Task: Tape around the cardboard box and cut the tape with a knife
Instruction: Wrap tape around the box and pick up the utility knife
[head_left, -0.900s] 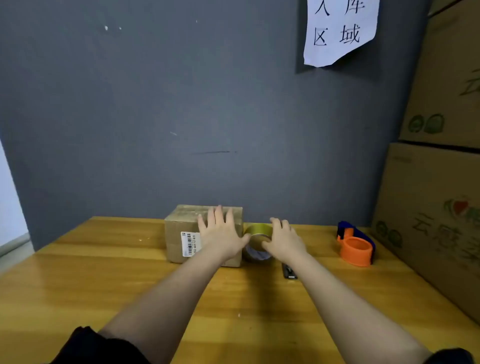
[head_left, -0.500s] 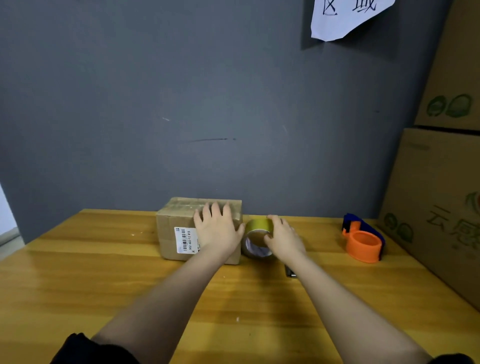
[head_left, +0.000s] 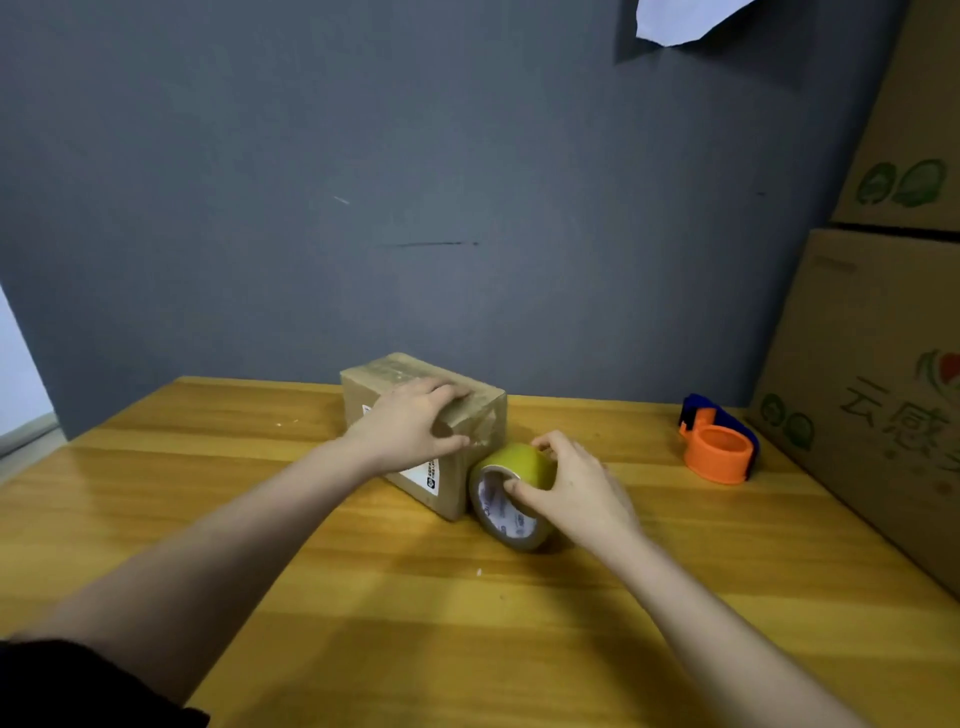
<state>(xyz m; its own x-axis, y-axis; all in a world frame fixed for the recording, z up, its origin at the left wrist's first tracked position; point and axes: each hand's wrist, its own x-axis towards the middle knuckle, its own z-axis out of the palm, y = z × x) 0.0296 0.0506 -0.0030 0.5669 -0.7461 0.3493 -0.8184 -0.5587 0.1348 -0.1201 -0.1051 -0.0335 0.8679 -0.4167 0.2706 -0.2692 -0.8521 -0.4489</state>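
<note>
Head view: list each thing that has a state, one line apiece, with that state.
Cardboard box: closed, glossy tape on top, turned at an angle on the table.
Left hand: pressed over the box's top edge.
Tape roll: standing on edge, touching the box.
Right hand: gripping the roll, thumb in its core.
Orange dispenser: untouched, resting apart on the right.

Three boxes (head_left: 470, 431) (one small), one tape roll (head_left: 511, 493)
</note>
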